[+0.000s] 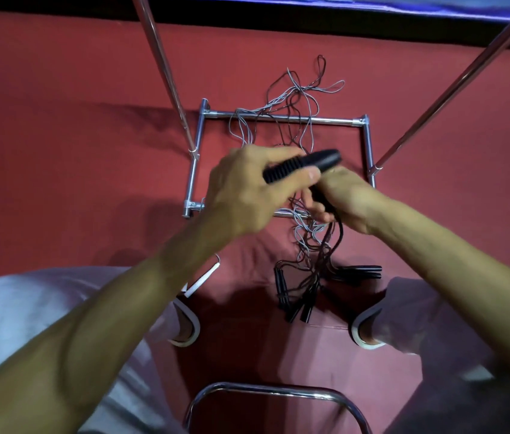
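Fingers [285, 155] of left hand [247, 189] grip black handle [308, 163]; right hand [352, 198] grips cords [322, 242].

Red floor cloth [59, 89] fills the frame. Chrome rect. frame [281, 118] upper ctr, w/ slanted left pole [166, 73] & right pole [454, 89] meeting its sides. Curved chrome tube [266, 390] bottom ctr. White stick [202, 281] lower left of ctr.

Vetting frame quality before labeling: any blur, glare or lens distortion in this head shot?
Head view: left hand and the black handle it grips are motion-smeared; right hand, holding the cords, soft; wide-angle lens splays the chrome poles; glare streaks on them and the metal frame; dim light, soft shadows on red cloth.
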Demonstrator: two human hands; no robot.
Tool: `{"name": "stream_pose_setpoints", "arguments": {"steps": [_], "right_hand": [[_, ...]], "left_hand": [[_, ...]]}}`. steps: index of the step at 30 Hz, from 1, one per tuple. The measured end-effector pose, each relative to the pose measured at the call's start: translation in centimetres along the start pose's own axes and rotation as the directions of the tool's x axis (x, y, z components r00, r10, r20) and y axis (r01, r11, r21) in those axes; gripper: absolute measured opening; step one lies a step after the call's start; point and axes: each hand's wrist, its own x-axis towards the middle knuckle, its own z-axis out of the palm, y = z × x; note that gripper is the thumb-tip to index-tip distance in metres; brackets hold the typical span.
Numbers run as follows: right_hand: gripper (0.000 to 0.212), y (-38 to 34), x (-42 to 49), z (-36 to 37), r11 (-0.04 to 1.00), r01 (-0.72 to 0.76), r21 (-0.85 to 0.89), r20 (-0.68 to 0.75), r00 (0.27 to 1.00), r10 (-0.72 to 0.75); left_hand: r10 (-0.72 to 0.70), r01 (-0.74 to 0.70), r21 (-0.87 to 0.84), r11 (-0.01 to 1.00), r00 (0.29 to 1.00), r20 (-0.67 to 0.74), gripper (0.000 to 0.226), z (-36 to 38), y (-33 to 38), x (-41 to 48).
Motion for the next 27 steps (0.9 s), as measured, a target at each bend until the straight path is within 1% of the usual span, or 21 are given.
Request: {"name": "stream_pose_setpoints", "arguments": {"steps": [2, 4, 6, 8, 10, 11, 12, 14, 15, 16, 17, 18, 19, 20, 21, 22, 23, 24, 25, 26, 27], "right_hand": [[0.050, -0.6, -0.4, -0.6, 0.998, 0.054, 0.035, -0.071, 0.996, -0.052], [0.040, -0.6, -0.9, -1.4, 0.983, 0.180, -0.020, -0.123, 0.976, -0.181], [0.023, -0.3, -1.3, -2.5, 0.915, 0.315, -0.253, -0.172, 0.916, -0.363], [0.015, 0.1, -1.6, -3.4, 0.768, 0.374, -0.519, -0.174, 0.834, -0.524], [0.015, 0.1, -2.1, -3.8, 0.654, 0.407, -0.638, -0.130, 0.780, -0.613], [0.014, 0.0, -2.3, -4.0, 0.652, 0.428, -0.625, -0.119, 0.774, -0.622], [0.014, -0.3, -2.6, -4.1, 0.693, 0.444, -0.567, -0.123, 0.787, -0.605], [0.021, -0.8, -2.8, -4.3, 0.829, 0.422, -0.367, -0.126, 0.861, -0.494], [0.023, -1.0, -2.9, -4.2, 0.893, 0.365, -0.262, -0.111, 0.908, -0.404], [0.022, -1.2, -2.9, -4.1, 0.954, 0.261, -0.146, -0.087, 0.958, -0.275], [0.020, -1.3, -2.8, -4.0, 0.993, 0.116, -0.024, -0.046, 0.992, -0.117], [0.019, -1.5, -2.8, -4.1, 0.994, -0.044, 0.097, 0.017, 0.999, 0.042], [0.017, -1.5, -2.7, -4.3, 0.961, -0.183, 0.208, 0.094, 0.981, 0.167], [0.016, -1.7, -2.7, -4.4, 0.912, -0.278, 0.301, 0.162, 0.958, 0.238], [0.015, -1.8, -2.5, -4.5, 0.879, -0.317, 0.355, 0.201, 0.945, 0.259], [0.013, -1.7, -2.4, -4.5, 0.887, -0.296, 0.354, 0.183, 0.952, 0.245], [0.009, -1.5, -2.2, -4.4, 0.935, -0.209, 0.285, 0.101, 0.977, 0.187], [0.003, -1.2, -2.2, -4.2, 0.985, -0.081, 0.156, -0.013, 0.996, 0.084], [0.010, -0.9, -2.3, -4.0, 0.997, 0.068, -0.037, -0.130, 0.989, -0.072], [0.015, -0.7, -2.5, -3.8, 0.944, 0.207, -0.256, -0.206, 0.943, -0.263], [0.015, -0.4, -2.5, -3.8, 0.824, 0.313, -0.473, -0.222, 0.862, -0.455]], "left_hand": [[-0.137, 0.134, -0.297, 0.945, 0.991, 0.012, 0.030, -0.4, -0.3, 0.9], [-0.286, 0.287, -0.465, 0.837, 0.955, 0.076, 0.037, -0.9, -0.6, 1.6], [-0.375, 0.409, -0.529, 0.744, 0.910, 0.177, 0.043, -1.2, -1.0, 2.0], [-0.383, 0.477, -0.559, 0.678, 0.879, 0.285, 0.052, -1.2, -1.4, 2.1], [-0.361, 0.521, -0.574, 0.631, 0.853, 0.377, 0.056, -1.4, -1.4, 2.2], [-0.347, 0.542, -0.582, 0.606, 0.839, 0.420, 0.054, -1.6, -1.5, 2.3], [-0.322, 0.559, -0.594, 0.579, 0.826, 0.463, 0.051, -1.9, -1.5, 2.3], [-0.289, 0.586, -0.619, 0.523, 0.805, 0.517, 0.043, -2.4, -1.0, 2.3], [-0.283, 0.587, -0.625, 0.515, 0.804, 0.523, 0.042, -2.5, -0.7, 2.3], [-0.281, 0.583, -0.620, 0.525, 0.807, 0.520, 0.041, -2.5, -0.7, 2.3], [-0.288, 0.578, -0.603, 0.550, 0.809, 0.513, 0.042, -2.4, -0.8, 2.3], [-0.300, 0.569, -0.582, 0.580, 0.814, 0.497, 0.043, -2.1, -1.0, 2.3], [-0.317, 0.556, -0.566, 0.609, 0.824, 0.469, 0.044, -1.8, -1.2, 2.3], [-0.334, 0.541, -0.553, 0.634, 0.836, 0.435, 0.045, -1.6, -1.4, 2.3], [-0.348, 0.527, -0.542, 0.655, 0.847, 0.402, 0.046, -1.5, -1.5, 2.3], [-0.359, 0.516, -0.531, 0.671, 0.854, 0.377, 0.047, -1.4, -1.5, 2.3], [-0.368, 0.511, -0.524, 0.682, 0.858, 0.359, 0.048, -1.4, -1.5, 2.4], [-0.378, 0.510, -0.519, 0.686, 0.859, 0.345, 0.048, -1.3, -1.6, 2.5], [-0.390, 0.514, -0.517, 0.685, 0.857, 0.335, 0.047, -1.3, -1.6, 2.6], [-0.405, 0.523, -0.516, 0.678, 0.852, 0.331, 0.047, -1.2, -1.8, 2.7], [-0.417, 0.533, -0.518, 0.669, 0.846, 0.333, 0.046, -1.2, -2.0, 2.8]]}}
